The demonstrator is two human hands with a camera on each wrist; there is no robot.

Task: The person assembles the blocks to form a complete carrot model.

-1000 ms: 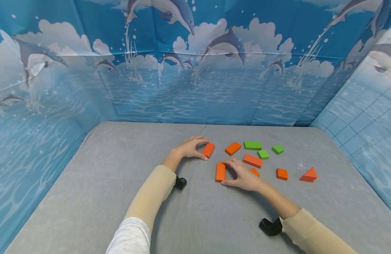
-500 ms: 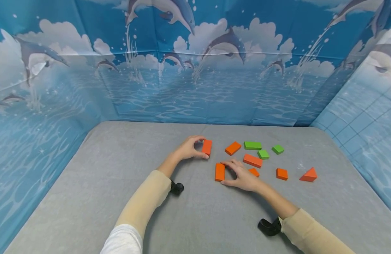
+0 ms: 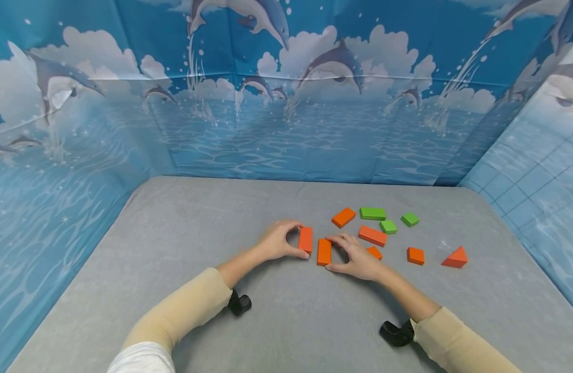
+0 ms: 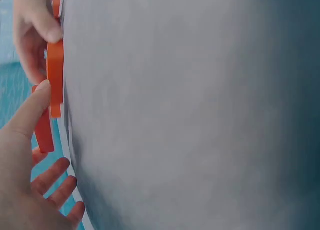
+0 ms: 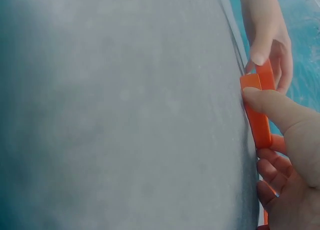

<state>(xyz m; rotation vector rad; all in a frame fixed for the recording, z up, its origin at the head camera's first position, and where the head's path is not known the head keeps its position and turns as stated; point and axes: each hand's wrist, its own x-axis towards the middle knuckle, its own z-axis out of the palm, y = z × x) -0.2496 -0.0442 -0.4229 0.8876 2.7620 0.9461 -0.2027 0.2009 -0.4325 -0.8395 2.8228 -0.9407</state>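
Note:
My left hand [image 3: 279, 241] pinches a red-orange rectangular block [image 3: 305, 240] between thumb and fingers, one at each short end. In the left wrist view that block [image 4: 44, 134] tilts, and the thumb is at its upper end. Just to the right, my right hand [image 3: 358, 260] pinches an orange rectangular block [image 3: 324, 252] the same way, thumb at the near end. A narrow gap parts the two blocks in the head view, their long sides roughly parallel. The right wrist view shows the orange block [image 5: 258, 122] low at the table surface, with the red-orange block [image 5: 267, 73] behind it.
Behind my right hand lie an orange block [image 3: 343, 217], a red-orange block [image 3: 372, 235] and a partly hidden orange piece [image 3: 375, 252]. Several green blocks [image 3: 372, 213] lie farther back. An orange cube [image 3: 415, 256] and red-orange triangle [image 3: 455, 258] lie right on the grey table [image 3: 211, 217].
My left hand has turned its block straighter and brought it nearer to me, alongside the orange block. My right hand has stayed almost still, holding its block.

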